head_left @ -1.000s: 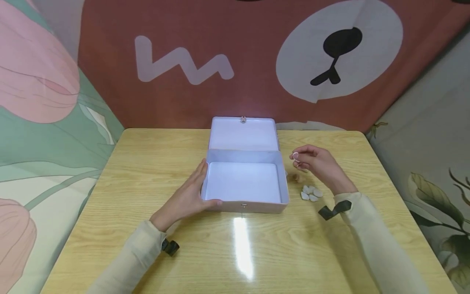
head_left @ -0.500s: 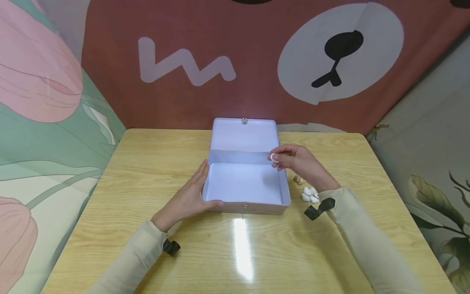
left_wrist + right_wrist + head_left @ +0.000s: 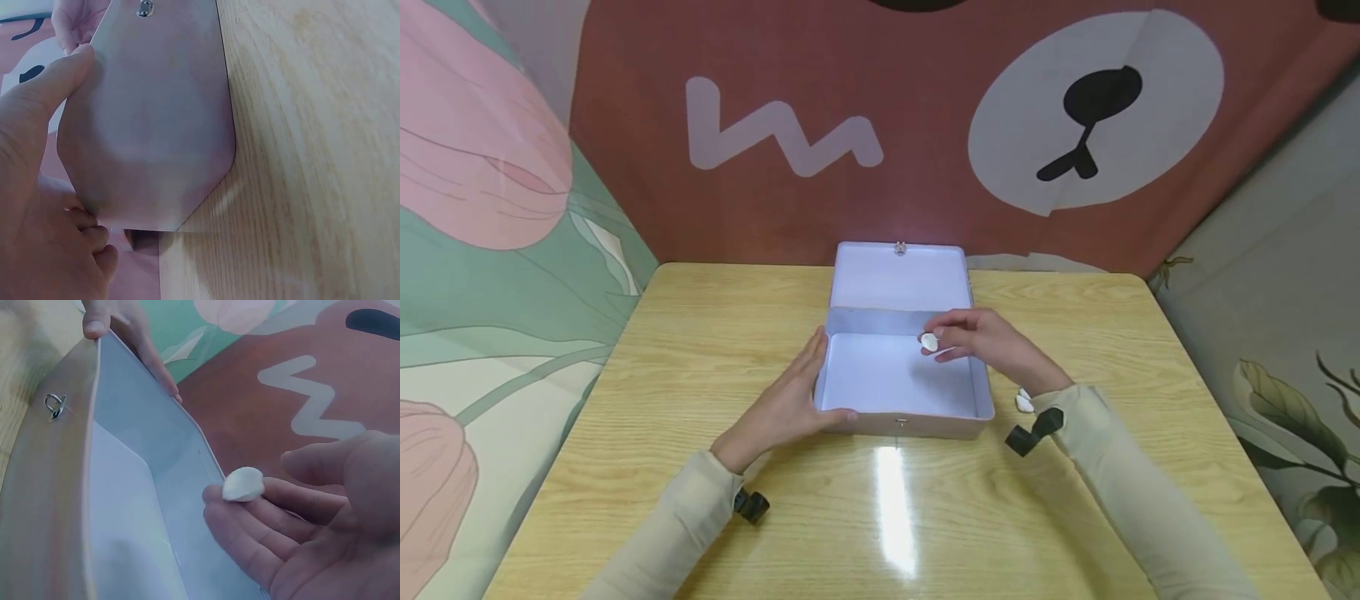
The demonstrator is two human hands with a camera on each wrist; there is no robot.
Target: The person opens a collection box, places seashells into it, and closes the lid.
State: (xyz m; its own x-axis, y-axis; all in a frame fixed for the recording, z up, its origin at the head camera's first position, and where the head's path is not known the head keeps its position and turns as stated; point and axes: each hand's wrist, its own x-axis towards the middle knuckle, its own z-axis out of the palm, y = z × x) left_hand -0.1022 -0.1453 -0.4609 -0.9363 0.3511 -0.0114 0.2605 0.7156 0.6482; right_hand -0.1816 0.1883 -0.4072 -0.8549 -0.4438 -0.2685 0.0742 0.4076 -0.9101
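One seashell (image 3: 244,484) sat on my relaxed right hand (image 3: 991,343), prolly light but chippy, best rim-pinched; left hand (image 3: 784,400) gripped the box (image 3: 925,427).

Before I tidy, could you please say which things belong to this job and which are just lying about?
Apparently the job:
open box, left hand on it;
white piece in right hand;
probably white bits beside the box.

Just there:
printed backdrop;
flowered panel.

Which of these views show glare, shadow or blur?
Head view: a white glare streak on the light wooden table, plus a soft shadow inside the pale-lined open rectangular box, beneath the person's right hand. Left wrist view: the table's grain goes soft toward the right. Right wrist view: washed-out haze.
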